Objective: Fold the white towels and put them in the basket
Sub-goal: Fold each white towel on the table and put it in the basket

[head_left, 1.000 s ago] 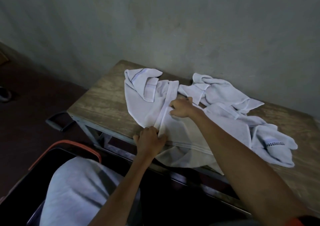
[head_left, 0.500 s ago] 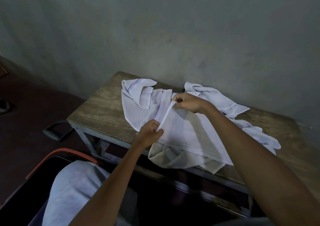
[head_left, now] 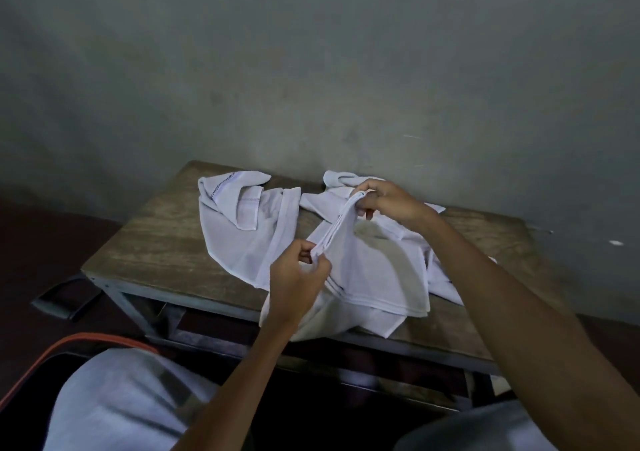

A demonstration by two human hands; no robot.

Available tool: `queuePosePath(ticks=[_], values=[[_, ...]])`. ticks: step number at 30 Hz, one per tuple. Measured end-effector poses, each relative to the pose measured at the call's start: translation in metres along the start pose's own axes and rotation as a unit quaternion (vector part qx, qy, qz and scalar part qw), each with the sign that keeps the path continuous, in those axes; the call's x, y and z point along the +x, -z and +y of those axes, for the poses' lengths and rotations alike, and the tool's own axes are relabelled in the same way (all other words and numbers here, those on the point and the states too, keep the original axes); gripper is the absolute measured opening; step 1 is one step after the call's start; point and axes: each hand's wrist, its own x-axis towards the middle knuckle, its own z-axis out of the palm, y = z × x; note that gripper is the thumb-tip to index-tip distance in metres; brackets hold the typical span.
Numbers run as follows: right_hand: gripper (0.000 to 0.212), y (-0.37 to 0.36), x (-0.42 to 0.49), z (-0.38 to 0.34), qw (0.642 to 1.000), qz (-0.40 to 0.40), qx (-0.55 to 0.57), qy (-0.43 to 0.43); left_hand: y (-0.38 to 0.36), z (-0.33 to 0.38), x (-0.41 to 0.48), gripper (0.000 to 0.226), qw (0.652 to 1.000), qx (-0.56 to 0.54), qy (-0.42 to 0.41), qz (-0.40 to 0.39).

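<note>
A white towel [head_left: 377, 270] hangs between my hands above the wooden table [head_left: 156, 243], its lower part resting near the table's front edge. My left hand [head_left: 298, 281] pinches the near end of its hemmed top edge. My right hand [head_left: 388, 201] pinches the far end, held higher. A second white towel [head_left: 242, 229] with a stitched border lies crumpled on the table's left half. More white cloth [head_left: 339, 179] is bunched behind my right hand by the wall. The dark basket with an orange rim [head_left: 86, 340] sits at the lower left, below the table.
A grey wall [head_left: 311, 70] rises directly behind the table. A dark handle-like object [head_left: 65, 303] lies on the floor left of the table's metal leg. My knees in light trousers [head_left: 114, 402] fill the bottom of the view.
Both hands have lifted the towel's hemmed edge off the table and stretched it taut, the right hand moving up and away. The view has tilted so the table sits lower.
</note>
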Motion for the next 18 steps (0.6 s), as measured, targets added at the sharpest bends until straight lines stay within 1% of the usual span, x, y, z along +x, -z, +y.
queuePosePath(ticks=[2, 4, 7, 9, 11, 12, 16, 18], values=[[0.018, 0.010, -0.009, 0.004, 0.999, 0.017, 0.008, -0.031, -0.020, 0.003, -0.005, 0.005, 0.998, 0.015, -0.062, 0.009], [0.021, 0.020, -0.012, 0.015, 0.996, 0.039, 0.021, -0.075, -0.041, 0.009, -0.010, 0.008, 0.995, 0.033, -0.092, 0.001], [0.018, 0.031, -0.019, 0.032, 0.985, 0.075, 0.079, -0.134, -0.072, 0.019, -0.016, 0.013, 0.983, 0.094, -0.155, -0.011], [0.015, 0.037, -0.025, 0.045, 0.984, 0.097, 0.058, -0.137, -0.091, 0.021, -0.019, 0.012, 0.969, 0.136, -0.206, -0.024], [0.008, 0.044, -0.030, 0.059, 0.985, 0.106, 0.017, -0.133, -0.108, 0.017, -0.022, 0.011, 0.959, 0.166, -0.223, -0.050], [0.009, 0.046, -0.032, 0.067, 0.984, 0.107, 0.002, -0.142, -0.115, 0.014, -0.023, 0.012, 0.955, 0.185, -0.224, -0.061], [0.019, 0.051, -0.031, 0.098, 0.976, 0.120, -0.036, -0.175, -0.140, 0.001, -0.024, 0.011, 0.931, 0.256, -0.236, -0.112], [0.026, 0.050, -0.031, 0.109, 0.976, 0.115, -0.058, -0.174, -0.147, -0.004, -0.024, 0.010, 0.916, 0.276, -0.251, -0.145]])
